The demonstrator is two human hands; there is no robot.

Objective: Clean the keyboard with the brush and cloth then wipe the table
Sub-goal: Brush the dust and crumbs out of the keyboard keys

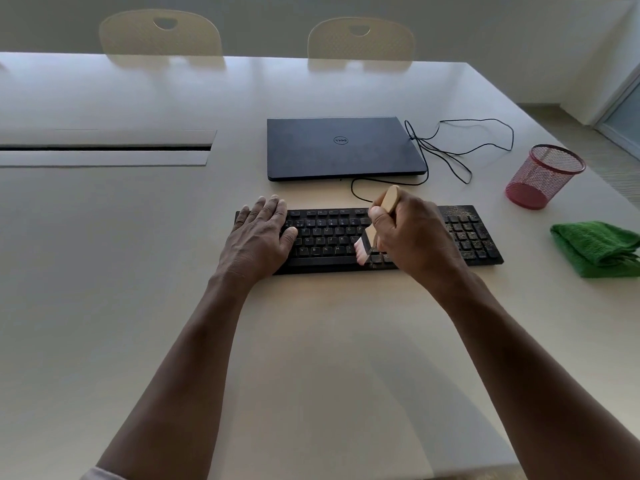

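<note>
Now left hand (258, 233) lies flat, open on keyboard (329, 240); right hand (412, 237) grips brush (375, 225).

A black keyboard (367, 237) was seen at the centre, its keys lettered in pale characters and its right-hand part speckled with light dust. A brush (375, 225) with a tan wooden handle and pale pinkish-white bristles was seen over the keys. At 12 o'clock from the keyboard, a dark navy laptop (343, 148) marked with a round silver logo was seen, with a thin black cable (460, 150) beside it. At 2 o'clock, a red mesh cup (545, 176) was noted; at 3 o'clock, a green cloth (595, 247). The table (138, 271) was off-white, and two cream chairs (161, 32) were dotted with fine perforations.
</note>
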